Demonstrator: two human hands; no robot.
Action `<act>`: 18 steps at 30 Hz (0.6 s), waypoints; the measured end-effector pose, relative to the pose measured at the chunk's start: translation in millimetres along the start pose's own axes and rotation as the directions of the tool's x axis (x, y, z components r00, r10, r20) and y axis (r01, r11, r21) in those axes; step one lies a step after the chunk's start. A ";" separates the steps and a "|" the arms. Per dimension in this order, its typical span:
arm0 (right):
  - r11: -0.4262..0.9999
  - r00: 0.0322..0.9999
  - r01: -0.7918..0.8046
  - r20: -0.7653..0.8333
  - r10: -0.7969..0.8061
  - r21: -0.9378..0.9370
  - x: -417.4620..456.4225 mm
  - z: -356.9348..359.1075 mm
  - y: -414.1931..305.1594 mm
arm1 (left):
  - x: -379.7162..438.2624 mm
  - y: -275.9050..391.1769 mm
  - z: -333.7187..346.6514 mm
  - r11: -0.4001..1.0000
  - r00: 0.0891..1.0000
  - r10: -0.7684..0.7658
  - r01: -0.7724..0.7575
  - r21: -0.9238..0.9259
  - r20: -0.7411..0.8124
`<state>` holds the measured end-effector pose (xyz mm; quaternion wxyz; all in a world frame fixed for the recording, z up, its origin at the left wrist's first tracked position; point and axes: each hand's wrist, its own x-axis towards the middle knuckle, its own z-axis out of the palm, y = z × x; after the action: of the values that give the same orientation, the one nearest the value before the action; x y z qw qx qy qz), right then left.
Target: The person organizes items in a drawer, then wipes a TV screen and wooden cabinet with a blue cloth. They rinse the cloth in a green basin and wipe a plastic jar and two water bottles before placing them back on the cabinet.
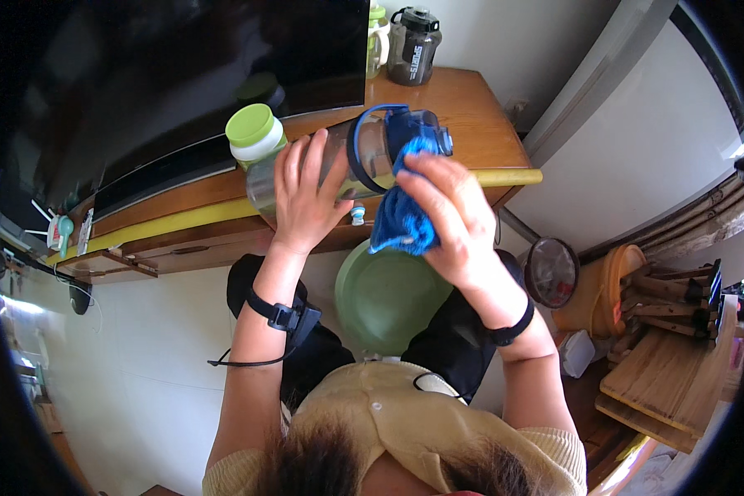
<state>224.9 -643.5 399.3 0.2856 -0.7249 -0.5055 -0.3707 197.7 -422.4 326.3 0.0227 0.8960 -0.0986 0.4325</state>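
Observation:
A clear plastic water bottle [372, 149] with a blue lid and blue carrying loop lies tilted sideways above the edge of the wooden cabinet, its lid to the right. My left hand [307, 192] grips the bottle's body from above, fingers spread over it. In my right hand [452, 217] is a blue cloth [406, 220], bunched against the lid end; part of the lid is hidden by cloth and fingers. Just left of the bottle stands a white jar with a green lid [248, 126].
A green basin [387, 297] sits on the floor between the knees. The wooden cabinet [471, 124] holds a television [180, 74] and a dark sports jug [414, 49]. To the right are a waste basket [552, 273], an orange bucket [586, 291] and wooden stools [657, 378].

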 end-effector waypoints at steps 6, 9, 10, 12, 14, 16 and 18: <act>0.997 0.989 0.011 0.148 0.001 -0.081 28.0 32.8 0.0 | 3.8 -4.9 1.5 0.993 0.992 0.109 -0.111 0.032 0.064; 0.982 0.975 0.177 0.147 -0.167 -0.062 6.2 40.0 -1.5 | -0.4 -7.7 -5.5 0.991 0.988 0.122 -0.126 0.037 0.098; 0.974 0.963 0.220 0.172 -0.208 -0.055 1.9 36.9 -0.4 | -1.1 -8.2 -6.4 0.996 0.991 0.083 -0.081 -0.022 0.109; 0.949 0.935 0.306 0.212 -0.284 -0.079 -12.7 37.8 6.6 | 2.0 -6.8 -8.6 0.998 0.994 0.056 -0.052 -0.048 0.089; 0.923 0.908 0.375 0.234 -0.346 -0.090 -18.3 36.1 14.3 | 3.7 -7.9 -7.4 0.997 0.994 0.078 -0.076 -0.030 0.073; 0.921 0.884 0.388 0.293 -0.364 -0.028 -10.0 28.2 17.8 | 1.9 -10.4 -6.6 0.994 0.988 0.105 -0.103 -0.020 0.113; 0.945 0.898 0.327 0.303 -0.319 0.024 4.6 19.1 17.1 | -0.4 -15.3 -4.5 0.988 0.982 0.156 -0.156 -0.017 0.108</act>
<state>246.8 -631.5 391.7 0.1296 -0.6829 -0.6513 -0.3044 196.9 -406.7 329.6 -0.0131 0.9077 -0.1714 0.3829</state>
